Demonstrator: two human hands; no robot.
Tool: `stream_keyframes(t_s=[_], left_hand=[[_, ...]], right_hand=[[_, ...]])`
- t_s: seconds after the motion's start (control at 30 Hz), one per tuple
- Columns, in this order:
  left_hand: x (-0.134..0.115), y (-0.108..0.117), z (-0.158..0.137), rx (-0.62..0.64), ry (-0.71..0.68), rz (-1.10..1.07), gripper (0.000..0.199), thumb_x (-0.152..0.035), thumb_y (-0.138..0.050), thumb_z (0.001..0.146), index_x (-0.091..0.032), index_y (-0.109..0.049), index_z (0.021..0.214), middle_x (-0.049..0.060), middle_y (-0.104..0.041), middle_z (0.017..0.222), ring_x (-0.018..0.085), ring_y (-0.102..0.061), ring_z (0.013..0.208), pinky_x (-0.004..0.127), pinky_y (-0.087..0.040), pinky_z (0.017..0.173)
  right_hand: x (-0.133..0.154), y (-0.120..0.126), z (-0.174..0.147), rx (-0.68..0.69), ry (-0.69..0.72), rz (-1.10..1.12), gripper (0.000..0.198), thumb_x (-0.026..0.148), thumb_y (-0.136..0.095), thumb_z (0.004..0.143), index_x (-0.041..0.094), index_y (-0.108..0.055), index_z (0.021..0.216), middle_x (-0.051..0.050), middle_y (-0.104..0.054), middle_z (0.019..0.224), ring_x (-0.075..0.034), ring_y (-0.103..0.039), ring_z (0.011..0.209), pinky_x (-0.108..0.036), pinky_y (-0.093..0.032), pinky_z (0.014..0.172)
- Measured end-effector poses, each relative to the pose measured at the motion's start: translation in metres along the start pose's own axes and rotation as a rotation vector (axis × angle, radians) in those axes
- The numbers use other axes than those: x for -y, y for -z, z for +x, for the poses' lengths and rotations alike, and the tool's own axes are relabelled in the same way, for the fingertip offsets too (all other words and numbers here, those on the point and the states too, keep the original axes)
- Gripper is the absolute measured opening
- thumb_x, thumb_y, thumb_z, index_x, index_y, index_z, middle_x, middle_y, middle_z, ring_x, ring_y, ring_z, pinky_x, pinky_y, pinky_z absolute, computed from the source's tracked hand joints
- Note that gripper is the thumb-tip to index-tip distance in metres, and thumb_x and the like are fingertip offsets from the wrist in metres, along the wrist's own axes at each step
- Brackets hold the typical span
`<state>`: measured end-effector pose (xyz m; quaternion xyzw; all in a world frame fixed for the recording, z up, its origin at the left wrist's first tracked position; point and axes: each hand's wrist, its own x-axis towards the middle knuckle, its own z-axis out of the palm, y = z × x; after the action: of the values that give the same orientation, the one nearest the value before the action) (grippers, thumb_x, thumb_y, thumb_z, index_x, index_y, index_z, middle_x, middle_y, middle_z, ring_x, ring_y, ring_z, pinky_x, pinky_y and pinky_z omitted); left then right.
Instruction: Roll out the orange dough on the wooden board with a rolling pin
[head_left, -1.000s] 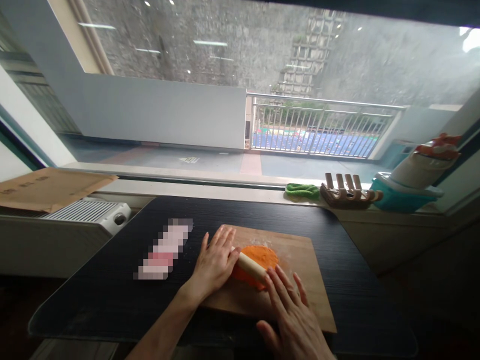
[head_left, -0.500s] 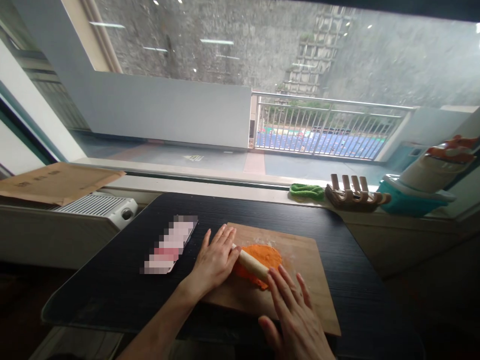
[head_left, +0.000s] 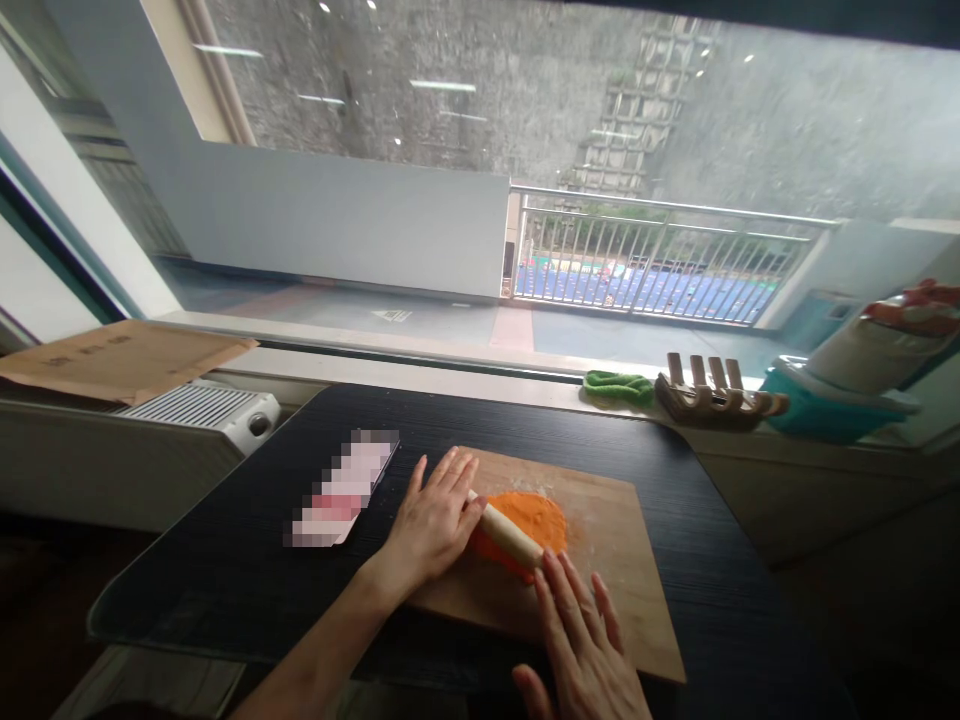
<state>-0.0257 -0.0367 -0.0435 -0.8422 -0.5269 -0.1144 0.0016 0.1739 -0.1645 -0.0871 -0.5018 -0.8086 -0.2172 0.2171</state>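
Note:
A pale wooden rolling pin [head_left: 512, 536] lies slantwise across a flat, roughly round sheet of orange dough [head_left: 538, 518]. Under both is a wooden board [head_left: 634, 585]. My left hand [head_left: 439, 510] rests flat over the pin's far left end, its fingers stretched out and slightly apart. At the near right end, the fingertips of my right hand [head_left: 585, 630] touch the pin; those fingers are straight and spread, with the thumb held away. The palms hide both ends of the pin. White flour [head_left: 536, 485] dusts the board around the dough.
A blurred-out flat pinkish object [head_left: 345, 490] lies left on the dark table [head_left: 225, 560]. Along the windowsill sit a green cloth [head_left: 619, 387], a brown rack [head_left: 712, 400] and a teal container [head_left: 810, 405]. Brown paper [head_left: 127, 360] covers part of the radiator [head_left: 217, 410] at left.
The rolling pin and my right hand have shifted slightly toward me over the dough. My left hand has barely moved. The whole view has shifted a little.

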Motion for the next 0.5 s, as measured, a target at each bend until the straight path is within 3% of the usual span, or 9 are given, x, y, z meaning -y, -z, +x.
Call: stream_keyframes(t_s=[0.07, 0.27, 0.43, 0.5], left_hand=[[0.0, 0.001, -0.001, 0.009, 0.007, 0.001, 0.052, -0.041, -0.025, 0.094, -0.015, -0.039, 0.136, 0.007, -0.039, 0.144, 0.024, -0.025, 0.137, 0.052, -0.015, 0.111], [-0.012, -0.009, 0.038, -0.006, 0.009, -0.004, 0.051, -0.042, -0.025, 0.094, -0.015, -0.045, 0.132, 0.009, -0.043, 0.141, 0.025, -0.024, 0.137, 0.052, -0.014, 0.111], [-0.002, -0.007, 0.006, -0.017, 0.009, -0.01, 0.054, -0.042, -0.023, 0.094, -0.014, -0.034, 0.139, 0.007, -0.035, 0.146, 0.023, -0.021, 0.138, 0.051, -0.014, 0.112], [0.001, -0.006, -0.001, -0.012, 0.02, -0.011, 0.055, -0.042, -0.022, 0.094, -0.013, -0.032, 0.14, 0.008, -0.034, 0.147, 0.024, -0.021, 0.138, 0.052, -0.014, 0.111]], right_hand=[[-0.004, 0.002, 0.004, 0.021, -0.004, 0.0, 0.067, 0.047, -0.042, 0.088, 0.009, -0.027, 0.141, -0.013, -0.044, 0.138, -0.027, -0.035, 0.131, -0.044, -0.026, 0.105], [-0.009, -0.006, 0.015, 0.058, -0.161, -0.025, 0.067, 0.042, -0.041, 0.09, 0.009, -0.019, 0.144, -0.015, -0.044, 0.138, -0.028, -0.037, 0.129, -0.045, -0.03, 0.102], [0.008, -0.004, 0.002, -0.021, -0.061, 0.013, 0.076, 0.052, -0.042, 0.087, 0.008, -0.018, 0.145, -0.014, -0.045, 0.138, -0.027, -0.036, 0.13, -0.044, -0.024, 0.106], [0.003, -0.003, 0.004, 0.013, -0.044, 0.015, 0.072, 0.05, -0.041, 0.088, 0.009, -0.02, 0.144, -0.012, -0.042, 0.14, -0.026, -0.033, 0.132, -0.044, -0.022, 0.107]])
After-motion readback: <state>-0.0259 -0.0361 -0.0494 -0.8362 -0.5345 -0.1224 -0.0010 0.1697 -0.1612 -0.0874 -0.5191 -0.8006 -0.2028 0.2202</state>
